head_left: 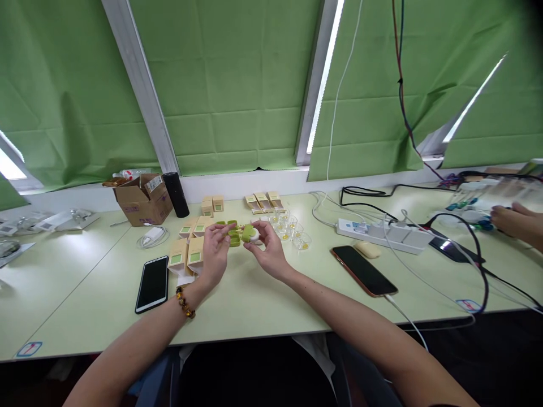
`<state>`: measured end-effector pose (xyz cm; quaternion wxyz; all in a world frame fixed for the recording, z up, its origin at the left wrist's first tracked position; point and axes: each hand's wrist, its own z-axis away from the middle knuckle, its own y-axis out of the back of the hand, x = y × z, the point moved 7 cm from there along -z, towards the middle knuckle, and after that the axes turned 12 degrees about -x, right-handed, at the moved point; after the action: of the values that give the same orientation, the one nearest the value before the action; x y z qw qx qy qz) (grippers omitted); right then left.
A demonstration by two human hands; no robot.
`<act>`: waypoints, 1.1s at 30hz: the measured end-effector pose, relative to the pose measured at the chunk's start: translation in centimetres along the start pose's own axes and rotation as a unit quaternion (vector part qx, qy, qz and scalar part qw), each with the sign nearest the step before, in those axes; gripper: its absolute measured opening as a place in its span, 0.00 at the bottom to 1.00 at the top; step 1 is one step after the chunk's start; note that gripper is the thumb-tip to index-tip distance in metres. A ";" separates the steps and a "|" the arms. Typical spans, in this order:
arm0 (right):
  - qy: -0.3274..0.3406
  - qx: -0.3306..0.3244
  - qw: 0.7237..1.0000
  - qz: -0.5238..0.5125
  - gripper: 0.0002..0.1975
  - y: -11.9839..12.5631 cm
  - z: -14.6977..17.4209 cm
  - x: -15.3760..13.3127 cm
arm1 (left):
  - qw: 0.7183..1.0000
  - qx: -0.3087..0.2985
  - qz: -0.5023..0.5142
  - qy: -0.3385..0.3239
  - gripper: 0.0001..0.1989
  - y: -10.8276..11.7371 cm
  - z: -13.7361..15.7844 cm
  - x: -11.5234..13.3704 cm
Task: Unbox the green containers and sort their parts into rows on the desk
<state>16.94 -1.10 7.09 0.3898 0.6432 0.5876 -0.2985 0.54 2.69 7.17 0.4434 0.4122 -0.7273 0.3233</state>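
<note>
My right hand pinches a small rounded green-and-white case between thumb and fingers, above the table. Close to its left side is my left hand, a bead bracelet on its wrist. Its fingers stretch toward the case; whether their tips touch it is hard to see. Just behind the hands sit green compartment pieces, partly hidden by the fingers. Small beige boxes with green squares stand beside my left hand. Several clear plastic cups with yellow bits lie beyond my right hand.
A dark phone lies left, another phone right, by a white power strip with tangled cables. Behind are a cardboard box, a black cylinder and more beige boxes. Another person's hand works at far right.
</note>
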 end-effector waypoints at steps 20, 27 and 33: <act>-0.033 -0.151 0.963 -0.220 0.32 -0.6 -0.3 -0.5 | 0.956 0.035 -0.240 -0.165 0.14 0.4 1.6 1.7; -0.029 -0.127 0.989 -0.077 0.26 0.4 0.3 1.9 | 0.931 -0.057 -0.308 -0.189 0.18 -1.2 1.9 2.0; 0.038 -0.097 0.989 0.108 0.19 0.2 1.0 0.9 | 0.893 -0.082 -0.387 -0.212 0.21 -1.4 1.8 1.8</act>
<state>17.36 -1.47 5.85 0.4578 0.6726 0.5554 -0.1719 0.68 0.01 8.25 0.4007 0.6823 -0.6108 -0.0299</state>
